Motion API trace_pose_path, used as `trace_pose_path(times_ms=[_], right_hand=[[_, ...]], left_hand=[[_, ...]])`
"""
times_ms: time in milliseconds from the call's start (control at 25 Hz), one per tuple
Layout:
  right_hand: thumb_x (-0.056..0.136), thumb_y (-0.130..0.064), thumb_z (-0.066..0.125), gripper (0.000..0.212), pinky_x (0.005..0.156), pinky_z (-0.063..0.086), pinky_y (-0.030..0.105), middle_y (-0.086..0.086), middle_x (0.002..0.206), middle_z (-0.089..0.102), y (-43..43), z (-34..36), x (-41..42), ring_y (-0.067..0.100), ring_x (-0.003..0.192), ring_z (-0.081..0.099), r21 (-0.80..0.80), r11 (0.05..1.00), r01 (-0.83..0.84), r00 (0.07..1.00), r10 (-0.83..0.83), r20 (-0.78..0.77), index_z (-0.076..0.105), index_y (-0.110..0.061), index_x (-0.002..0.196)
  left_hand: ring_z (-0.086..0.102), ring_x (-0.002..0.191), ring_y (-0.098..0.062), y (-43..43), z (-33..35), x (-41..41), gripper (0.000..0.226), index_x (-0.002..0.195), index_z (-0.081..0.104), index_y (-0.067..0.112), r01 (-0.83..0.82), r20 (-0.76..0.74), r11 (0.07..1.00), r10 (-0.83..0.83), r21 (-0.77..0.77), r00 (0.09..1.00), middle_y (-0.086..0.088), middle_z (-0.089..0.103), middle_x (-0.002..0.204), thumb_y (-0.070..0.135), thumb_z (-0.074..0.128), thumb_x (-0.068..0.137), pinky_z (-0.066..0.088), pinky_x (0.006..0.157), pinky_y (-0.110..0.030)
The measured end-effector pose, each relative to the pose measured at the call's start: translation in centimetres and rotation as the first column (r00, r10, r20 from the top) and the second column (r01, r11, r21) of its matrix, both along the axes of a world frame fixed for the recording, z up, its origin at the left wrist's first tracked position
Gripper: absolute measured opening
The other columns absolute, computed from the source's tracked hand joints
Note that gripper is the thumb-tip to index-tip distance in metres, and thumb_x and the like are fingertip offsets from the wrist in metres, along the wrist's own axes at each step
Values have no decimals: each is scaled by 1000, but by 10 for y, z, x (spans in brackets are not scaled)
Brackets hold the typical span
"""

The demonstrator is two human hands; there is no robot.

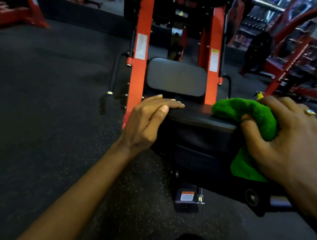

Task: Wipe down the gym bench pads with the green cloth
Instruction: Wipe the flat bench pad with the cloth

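Observation:
A black bench pad [197, 134] sits in front of me, with a second black pad [176, 77] farther back between two red uprights. My left hand [148, 120] rests on the near pad's left top edge, fingers straight across it. My right hand [289, 141] grips the bunched green cloth [246, 112] and holds it against the near pad's right corner. Part of the cloth hangs below my palm along the pad's side.
The red machine frame [141, 65] rises behind the pads. A black handle [112, 80] sticks out at its left. More red racks [289, 60] stand at the right. Dark speckled rubber floor [42, 108] spreads to the left. A black base foot with a warning label [187, 197] lies below the pad.

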State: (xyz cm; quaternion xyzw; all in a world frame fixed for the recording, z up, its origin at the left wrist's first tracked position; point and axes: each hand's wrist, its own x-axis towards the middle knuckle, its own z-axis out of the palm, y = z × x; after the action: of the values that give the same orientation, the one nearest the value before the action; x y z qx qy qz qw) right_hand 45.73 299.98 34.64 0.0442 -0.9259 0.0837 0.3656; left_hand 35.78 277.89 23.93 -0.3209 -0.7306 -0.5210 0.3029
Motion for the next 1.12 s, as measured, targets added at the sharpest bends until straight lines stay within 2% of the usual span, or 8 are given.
trace_pose_path(times_ms=[160, 280, 400, 560, 680, 800, 960, 1120], right_hand=[[84, -50, 40, 42, 79, 43, 47, 10, 95, 59, -34, 3, 6, 39, 94, 55, 62, 983, 175, 984, -177, 23, 63, -22, 104], [85, -52, 41, 38, 77, 40, 47, 11, 95, 58, -78, -5, 3, 39, 93, 55, 192, 949, 250, 968, -249, -33, 58, -21, 99], [86, -54, 41, 39, 75, 38, 44, 7, 96, 57, -110, -14, -1, 36, 92, 53, 291, 908, 301, 953, -298, -56, 57, -21, 100], [90, -53, 49, 36, 73, 36, 43, 6, 98, 55, -130, -26, -6, 34, 92, 52, 377, 855, 355, 933, -350, -84, 58, -22, 107], [90, -53, 49, 38, 74, 41, 43, 4, 100, 56, -119, -27, 0, 31, 94, 50, 356, 895, 268, 963, -264, -59, 59, -25, 113], [91, -52, 49, 36, 73, 43, 39, 0, 98, 55, -86, -13, 17, 23, 93, 48, 244, 950, 193, 980, -200, 4, 60, -26, 113], [91, -57, 55, 31, 81, 48, 41, -11, 87, 62, -58, 18, 13, 27, 94, 62, -76, 964, 254, 951, -234, 200, 67, -35, 108], [93, -53, 55, 34, 93, 43, 40, 4, 116, 68, -64, 45, -15, 35, 114, 59, 73, 919, 387, 767, -365, 528, 62, -46, 126]], left_hand=[[61, 124, -12, -8, -6, -43, 51, 126, 68, 7, 251, 47, 962, -247, -110, 968, -4, 68, 129, 30, 30, 101, 44, 108, -38], [65, 115, -14, -8, -19, -56, 50, 120, 70, 4, 210, -92, 975, -217, -77, 972, -1, 69, 123, 30, 30, 103, 47, 101, -28], [63, 108, -17, -5, -26, -54, 44, 115, 68, -1, 178, -178, 984, -175, 2, 968, 3, 63, 114, 18, 31, 103, 41, 99, -14], [59, 105, -26, -6, -39, -61, 39, 114, 65, -7, 116, -256, 993, -103, 37, 961, -18, 69, 108, 11, 32, 102, 40, 100, -27], [62, 99, -30, 0, -41, -61, 41, 114, 64, -3, 116, -266, 992, -99, 48, 959, -17, 68, 107, 15, 29, 104, 44, 94, -39], [64, 104, -29, -4, -42, -60, 44, 119, 66, -1, 144, -282, 989, -131, 27, 950, -12, 68, 115, 18, 29, 103, 48, 93, -44], [64, 111, -27, -5, -39, -57, 44, 124, 65, -1, 155, -296, 988, -151, -8, 943, -10, 68, 122, 19, 32, 103, 48, 93, -45], [64, 109, -29, 0, -40, -49, 45, 119, 67, -2, 138, -251, 989, -121, 53, 961, -13, 69, 118, 18, 31, 102, 47, 94, -49]])
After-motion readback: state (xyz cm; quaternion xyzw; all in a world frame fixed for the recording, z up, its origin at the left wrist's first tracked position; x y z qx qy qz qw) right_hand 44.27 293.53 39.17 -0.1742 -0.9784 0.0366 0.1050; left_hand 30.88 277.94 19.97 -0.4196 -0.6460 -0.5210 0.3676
